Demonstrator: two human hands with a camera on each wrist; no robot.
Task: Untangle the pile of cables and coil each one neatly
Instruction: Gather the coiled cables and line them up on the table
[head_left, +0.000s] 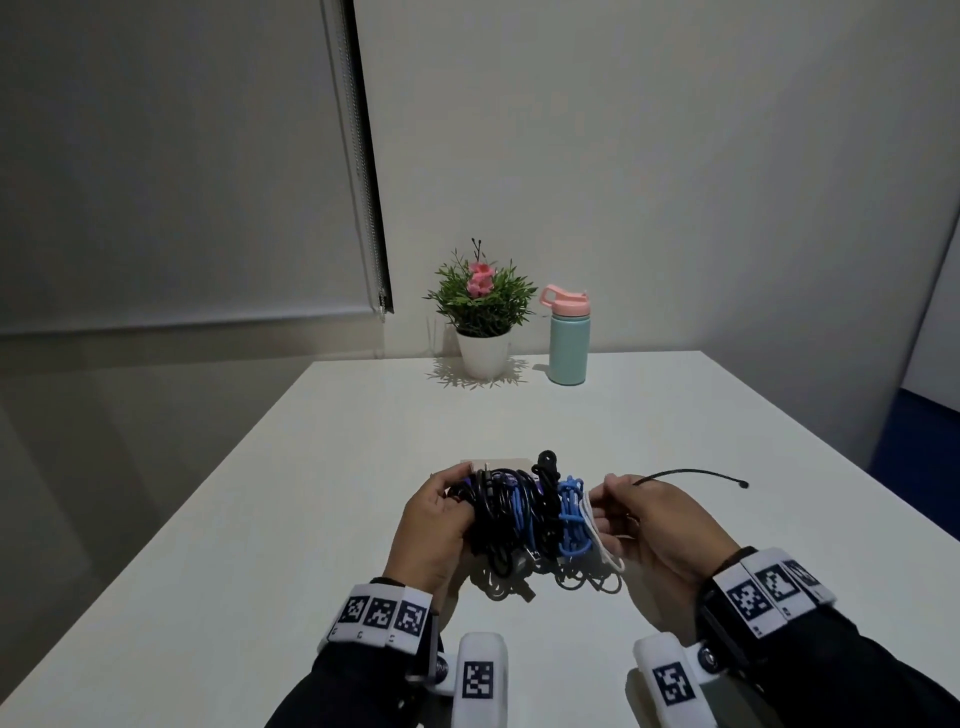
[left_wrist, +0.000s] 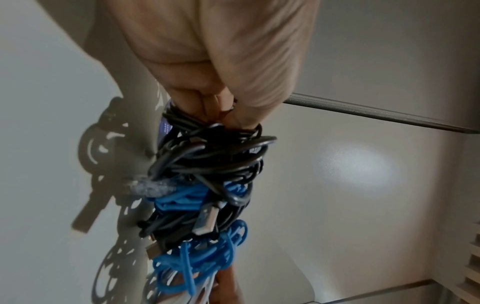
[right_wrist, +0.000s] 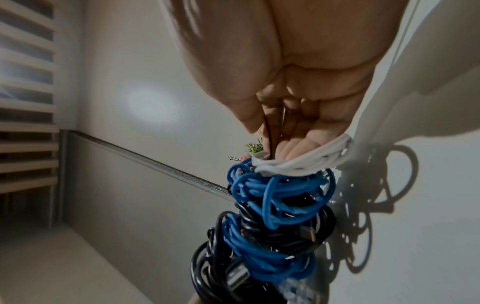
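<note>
Head view: your left hand (head_left: 434, 525) grips the cable bundle (head_left: 524, 512) at nine o'clock, your right hand (head_left: 657, 525) pinches a thin black cable (head_left: 691, 473) at three, above the tabletop (head_left: 311, 493).

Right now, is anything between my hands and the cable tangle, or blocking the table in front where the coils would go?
Nothing visible: left hand and right hand already grip the cable tangle. The potted plant and water bottle stand at the table's far edge.
</note>
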